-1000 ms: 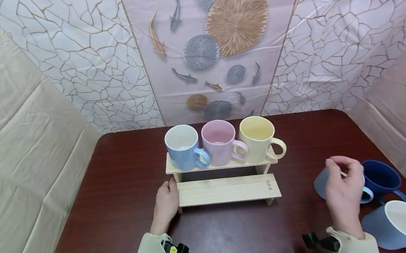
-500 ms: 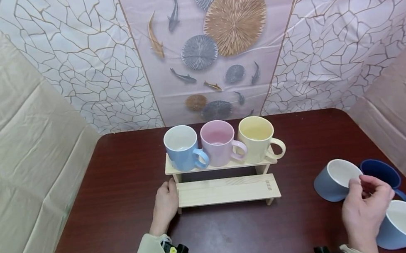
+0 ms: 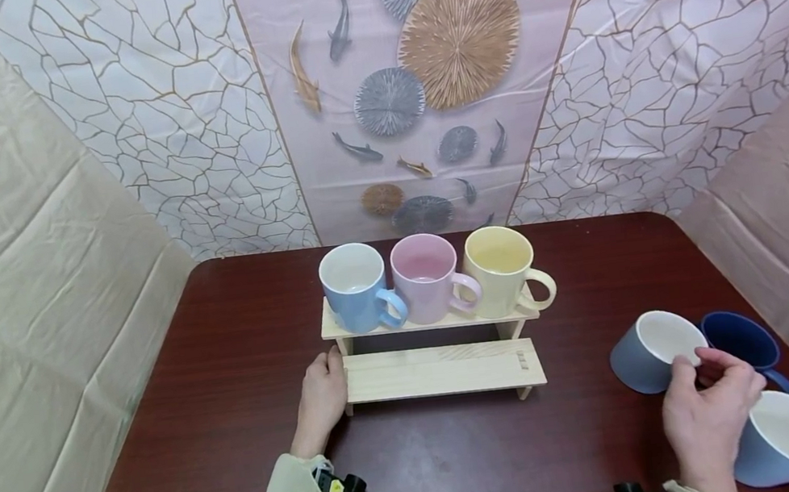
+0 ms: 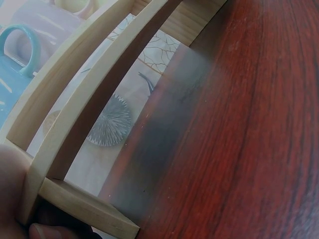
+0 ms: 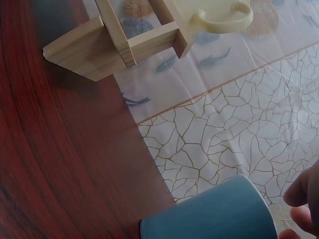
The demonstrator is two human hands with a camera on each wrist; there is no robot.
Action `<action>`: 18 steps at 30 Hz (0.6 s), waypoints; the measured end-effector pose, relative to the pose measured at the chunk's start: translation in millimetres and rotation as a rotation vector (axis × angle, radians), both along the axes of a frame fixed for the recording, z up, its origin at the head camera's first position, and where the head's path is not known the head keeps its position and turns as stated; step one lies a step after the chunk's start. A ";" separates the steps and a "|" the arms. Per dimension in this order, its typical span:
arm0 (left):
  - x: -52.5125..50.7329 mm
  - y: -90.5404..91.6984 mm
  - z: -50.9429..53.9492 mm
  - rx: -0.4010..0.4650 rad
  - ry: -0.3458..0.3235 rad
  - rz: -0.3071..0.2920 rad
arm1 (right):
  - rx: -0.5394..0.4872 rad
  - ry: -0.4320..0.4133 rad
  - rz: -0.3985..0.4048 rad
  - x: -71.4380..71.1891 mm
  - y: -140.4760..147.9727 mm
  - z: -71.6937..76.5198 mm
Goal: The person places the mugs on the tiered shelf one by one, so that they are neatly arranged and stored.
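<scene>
My left hand (image 3: 320,396) grips the left end of a two-tier wooden rack (image 3: 445,370), its fingers partly hidden behind the side. The left wrist view shows the hand pressed against the rack (image 4: 89,206). At the right, my right hand (image 3: 709,413) is bent beside a tilted grey-blue mug (image 3: 634,361), fingertips near its rim and covering its handle. In the right wrist view, curled fingers (image 5: 298,191) show just right of the mug (image 5: 209,214); whether they hold the handle cannot be told.
Light blue (image 3: 353,303), pink (image 3: 425,291) and yellow (image 3: 497,287) mugs stand on the rack's upper shelf, handles to the right. A dark blue mug (image 3: 761,354) and a larger blue-grey mug (image 3: 755,456) lie close around my right hand. Patterned cloth (image 3: 207,137) hangs behind the table.
My right hand has moved right and down from in front of the grey-blue mug to its handle side, uncovering the mug's opening. My left hand has stayed on the rack.
</scene>
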State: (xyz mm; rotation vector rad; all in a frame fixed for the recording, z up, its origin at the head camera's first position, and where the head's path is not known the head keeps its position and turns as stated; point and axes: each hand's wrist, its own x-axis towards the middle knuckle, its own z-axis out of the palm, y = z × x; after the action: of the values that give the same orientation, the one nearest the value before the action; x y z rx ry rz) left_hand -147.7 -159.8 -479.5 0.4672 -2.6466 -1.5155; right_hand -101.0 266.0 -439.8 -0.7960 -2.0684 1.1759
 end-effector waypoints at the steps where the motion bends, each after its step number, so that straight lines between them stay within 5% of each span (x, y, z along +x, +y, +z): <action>1: -0.1 0.0 0.0 -0.001 0.001 0.000 | 0.005 -0.011 0.001 -0.1 -0.3 -0.1; 18: -0.5 -0.2 -0.7 -0.006 0.001 -0.003 | 0.005 -0.147 0.010 4.2 -9.8 -4.9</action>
State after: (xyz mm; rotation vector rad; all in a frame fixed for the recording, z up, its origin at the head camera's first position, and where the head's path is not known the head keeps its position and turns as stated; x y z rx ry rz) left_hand -148.3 -160.1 -480.3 0.4613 -2.6512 -1.5084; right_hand -96.8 256.2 -444.7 -0.8946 -2.1952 1.1467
